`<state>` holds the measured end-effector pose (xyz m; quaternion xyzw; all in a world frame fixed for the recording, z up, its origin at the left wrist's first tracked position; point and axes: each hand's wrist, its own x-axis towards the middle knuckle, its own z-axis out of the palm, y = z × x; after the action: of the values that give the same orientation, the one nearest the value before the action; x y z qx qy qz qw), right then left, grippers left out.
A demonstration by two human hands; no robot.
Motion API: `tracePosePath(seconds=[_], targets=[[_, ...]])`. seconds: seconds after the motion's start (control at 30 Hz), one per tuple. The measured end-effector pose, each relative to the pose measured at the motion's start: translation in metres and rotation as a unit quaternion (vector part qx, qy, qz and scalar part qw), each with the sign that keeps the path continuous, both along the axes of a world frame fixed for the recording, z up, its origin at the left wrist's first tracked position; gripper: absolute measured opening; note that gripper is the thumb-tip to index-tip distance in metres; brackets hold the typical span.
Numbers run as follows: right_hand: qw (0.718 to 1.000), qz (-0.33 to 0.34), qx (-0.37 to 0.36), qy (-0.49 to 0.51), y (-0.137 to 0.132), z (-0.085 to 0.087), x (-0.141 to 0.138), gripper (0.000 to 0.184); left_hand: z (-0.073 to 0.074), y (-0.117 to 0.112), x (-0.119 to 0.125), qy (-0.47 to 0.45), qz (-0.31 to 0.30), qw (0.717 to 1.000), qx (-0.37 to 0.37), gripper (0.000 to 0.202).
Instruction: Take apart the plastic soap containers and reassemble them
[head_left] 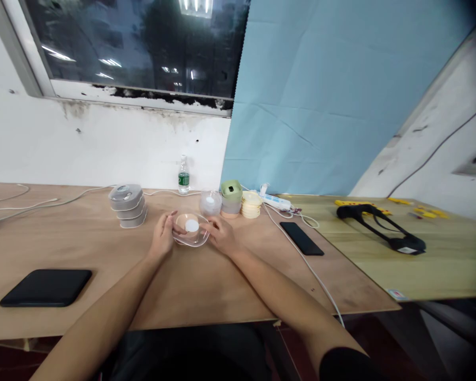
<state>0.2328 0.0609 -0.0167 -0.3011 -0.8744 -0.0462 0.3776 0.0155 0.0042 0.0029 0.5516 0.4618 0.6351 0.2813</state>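
A round clear plastic dish [198,239] sits on the plywood table [238,288], with a peach-coloured layer and a white disc [191,226] inside it. My left hand [163,235] grips the dish's left side, its fingertips curling over the rim close to the white disc. My right hand [221,235] holds the right side, its fingers lying over the rim. Just behind the dish stands a clear cup [210,203] with a white disc inside.
Behind the hands stand a stack of grey containers [129,206], a green-topped stack [230,198], cream discs [252,205] and a water bottle [183,175]. A black tablet [45,288] lies left, a black phone [301,238] right. White cables cross the table.
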Motion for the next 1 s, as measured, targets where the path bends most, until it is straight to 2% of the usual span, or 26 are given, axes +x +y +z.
tracePosePath(seconds=[0.1, 0.2, 0.33, 0.47, 0.57, 0.67, 0.8, 1.0], targets=[[0.999, -0.014, -0.026, 0.046, 0.004, -0.001, -0.002, 0.027, -0.003, 0.004, -0.004, 0.009, -0.003, 1.0, 0.015, 0.062], [0.988, -0.079, -0.05, 0.12, 0.019, -0.004, -0.006, 0.027, -0.005, 0.005, -0.005, 0.116, 0.012, 0.993, 0.017, 0.055], [0.97, -0.156, -0.068, 0.171, 0.049, -0.007, -0.01, 0.032, -0.007, 0.004, -0.002, 0.257, 0.008, 0.966, 0.013, 0.044], [0.952, -0.201, -0.073, 0.218, 0.072, -0.007, -0.014, 0.037, -0.009, 0.006, -0.001, 0.318, 0.0, 0.948, 0.026, 0.037], [0.945, -0.223, -0.085, 0.225, 0.078, -0.007, -0.017, 0.041, -0.011, 0.008, -0.003, 0.35, 0.016, 0.936, 0.032, 0.036], [0.95, -0.215, -0.094, 0.205, 0.077, -0.008, -0.016, 0.045, -0.013, 0.009, -0.005, 0.395, 0.025, 0.918, 0.025, 0.036], [0.963, -0.17, -0.088, 0.192, 0.077, -0.009, -0.01, 0.044, -0.015, 0.009, -0.005, 0.443, 0.022, 0.896, 0.022, 0.038], [0.962, -0.138, -0.062, 0.226, 0.087, -0.011, -0.007, 0.036, -0.024, 0.012, -0.006, 0.49, 0.068, 0.869, -0.018, 0.046]])
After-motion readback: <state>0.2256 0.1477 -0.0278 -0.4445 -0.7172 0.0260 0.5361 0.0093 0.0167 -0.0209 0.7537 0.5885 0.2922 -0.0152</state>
